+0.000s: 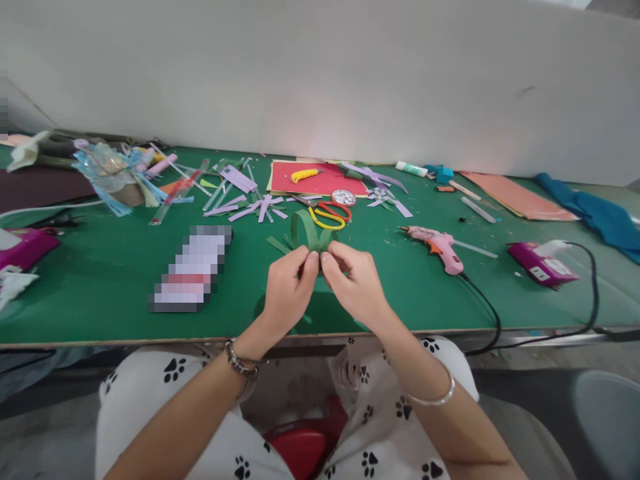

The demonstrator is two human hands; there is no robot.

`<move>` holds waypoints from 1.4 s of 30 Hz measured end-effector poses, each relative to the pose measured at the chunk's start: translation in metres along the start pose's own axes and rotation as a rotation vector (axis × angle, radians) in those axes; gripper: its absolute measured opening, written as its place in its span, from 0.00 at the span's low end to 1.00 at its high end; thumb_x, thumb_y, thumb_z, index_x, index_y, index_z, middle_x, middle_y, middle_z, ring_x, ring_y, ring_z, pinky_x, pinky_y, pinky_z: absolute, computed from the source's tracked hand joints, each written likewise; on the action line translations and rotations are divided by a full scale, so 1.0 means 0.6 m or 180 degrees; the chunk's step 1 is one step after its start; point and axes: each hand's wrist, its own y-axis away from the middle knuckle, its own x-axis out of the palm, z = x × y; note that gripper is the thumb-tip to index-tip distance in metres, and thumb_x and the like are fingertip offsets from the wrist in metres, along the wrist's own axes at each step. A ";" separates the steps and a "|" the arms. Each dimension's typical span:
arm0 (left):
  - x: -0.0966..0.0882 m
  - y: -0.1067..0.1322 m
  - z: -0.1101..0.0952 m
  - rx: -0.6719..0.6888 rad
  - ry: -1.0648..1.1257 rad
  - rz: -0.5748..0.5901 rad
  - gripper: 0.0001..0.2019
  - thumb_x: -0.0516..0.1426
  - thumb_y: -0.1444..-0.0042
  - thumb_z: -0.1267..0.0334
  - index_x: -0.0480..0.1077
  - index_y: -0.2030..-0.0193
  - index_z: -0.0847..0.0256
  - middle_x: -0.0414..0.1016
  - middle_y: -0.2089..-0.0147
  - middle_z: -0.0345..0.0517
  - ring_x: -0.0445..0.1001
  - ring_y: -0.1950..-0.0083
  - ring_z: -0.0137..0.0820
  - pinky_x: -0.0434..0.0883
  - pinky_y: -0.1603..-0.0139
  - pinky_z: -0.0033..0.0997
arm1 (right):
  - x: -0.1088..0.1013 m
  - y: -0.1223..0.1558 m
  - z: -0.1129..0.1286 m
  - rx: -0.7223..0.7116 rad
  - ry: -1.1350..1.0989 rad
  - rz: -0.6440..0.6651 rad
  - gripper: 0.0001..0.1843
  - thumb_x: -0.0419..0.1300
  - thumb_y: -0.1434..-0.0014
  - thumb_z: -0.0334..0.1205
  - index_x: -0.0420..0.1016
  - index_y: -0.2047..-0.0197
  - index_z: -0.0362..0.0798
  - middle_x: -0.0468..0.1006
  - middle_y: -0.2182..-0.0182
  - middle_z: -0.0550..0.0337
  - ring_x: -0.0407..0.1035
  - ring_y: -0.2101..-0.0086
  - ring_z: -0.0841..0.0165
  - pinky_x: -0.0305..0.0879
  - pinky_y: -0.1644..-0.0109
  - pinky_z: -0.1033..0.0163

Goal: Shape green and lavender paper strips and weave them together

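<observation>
Between my two hands, above the front half of the green table, is a green paper strip [301,228] bent into loops. My left hand [290,277] pinches it from the left, thumb and fingers together. From the other side my right hand [353,277] pinches the same strip, and the thumbs almost touch. The lower part of the strip is hidden by my fingers. Just beyond the loops lie scissors [330,215] with red and yellow handles. A loose green strip end [277,245] shows left of the loops.
A phone [193,270] lies at left. On the right are a pink glue gun [435,245], its cord, and a purple power strip [543,263]. Behind sit purple paper strips [237,180], red paper [330,180] with a yellow cutter [306,175], and a glue stick [411,169].
</observation>
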 end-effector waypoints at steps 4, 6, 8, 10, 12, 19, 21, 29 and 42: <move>0.002 0.002 -0.002 -0.0577 0.0533 0.0076 0.17 0.47 0.45 0.65 0.47 0.83 0.59 0.46 0.85 0.32 0.48 0.82 0.21 0.50 0.82 0.23 | 0.004 0.000 -0.002 0.0068 -0.0152 -0.0006 0.16 0.48 0.46 0.38 0.48 0.82 0.49 0.51 0.87 0.70 0.48 0.83 0.78 0.46 0.78 0.69; 0.006 0.004 -0.005 -0.1036 0.1089 0.0075 0.17 0.48 0.46 0.61 0.47 0.83 0.59 0.46 0.84 0.31 0.48 0.83 0.21 0.51 0.83 0.21 | 0.009 0.001 0.000 0.0152 -0.0427 -0.0033 0.15 0.48 0.46 0.38 0.49 0.82 0.49 0.51 0.87 0.71 0.49 0.84 0.78 0.46 0.79 0.70; 0.011 0.007 -0.009 -0.1483 0.1725 -0.0015 0.19 0.51 0.48 0.56 0.48 0.82 0.59 0.45 0.84 0.30 0.47 0.83 0.20 0.52 0.84 0.19 | 0.015 0.002 0.003 0.0254 -0.0827 -0.0103 0.15 0.48 0.46 0.38 0.50 0.82 0.49 0.52 0.88 0.71 0.48 0.85 0.79 0.47 0.81 0.70; 0.015 0.009 -0.015 -0.1815 0.2242 -0.0154 0.20 0.54 0.51 0.53 0.48 0.82 0.59 0.45 0.84 0.29 0.46 0.84 0.18 0.53 0.85 0.16 | 0.022 0.004 0.007 0.0319 -0.1190 -0.0216 0.15 0.48 0.47 0.38 0.51 0.82 0.48 0.53 0.88 0.71 0.47 0.86 0.79 0.47 0.82 0.71; 0.017 0.011 -0.021 -0.2026 0.2564 -0.0271 0.21 0.57 0.54 0.52 0.49 0.82 0.60 0.45 0.84 0.29 0.46 0.84 0.18 0.53 0.86 0.14 | 0.028 0.006 0.010 0.0319 -0.1388 -0.0330 0.15 0.49 0.47 0.38 0.52 0.83 0.48 0.53 0.87 0.71 0.47 0.86 0.80 0.47 0.83 0.72; 0.017 0.012 -0.033 -0.2259 0.2748 -0.0365 0.21 0.58 0.56 0.53 0.49 0.82 0.60 0.46 0.84 0.29 0.45 0.84 0.17 0.52 0.86 0.13 | 0.037 0.010 0.010 0.0426 -0.1673 -0.0489 0.14 0.50 0.48 0.38 0.52 0.83 0.48 0.50 0.85 0.71 0.46 0.84 0.80 0.48 0.82 0.72; 0.015 0.011 -0.029 -0.2188 0.2551 -0.0259 0.20 0.56 0.54 0.53 0.49 0.82 0.59 0.45 0.84 0.29 0.44 0.84 0.18 0.51 0.87 0.15 | 0.037 0.009 0.008 0.0491 -0.1750 -0.0479 0.15 0.50 0.49 0.38 0.51 0.83 0.48 0.49 0.85 0.71 0.46 0.84 0.80 0.48 0.82 0.72; 0.000 0.001 -0.007 -0.0978 0.0978 0.0162 0.18 0.48 0.47 0.61 0.48 0.85 0.60 0.48 0.86 0.33 0.50 0.83 0.21 0.51 0.84 0.22 | 0.034 0.004 -0.003 0.0485 -0.1344 -0.0182 0.18 0.49 0.45 0.43 0.50 0.82 0.48 0.51 0.87 0.72 0.47 0.86 0.80 0.45 0.83 0.71; 0.017 0.016 -0.020 -0.1420 0.1070 -0.0242 0.18 0.47 0.45 0.60 0.51 0.85 0.59 0.50 0.88 0.31 0.50 0.86 0.20 0.51 0.87 0.20 | 0.048 0.014 0.000 0.0276 -0.0837 -0.0545 0.19 0.46 0.42 0.41 0.50 0.83 0.48 0.52 0.87 0.70 0.49 0.84 0.79 0.47 0.81 0.71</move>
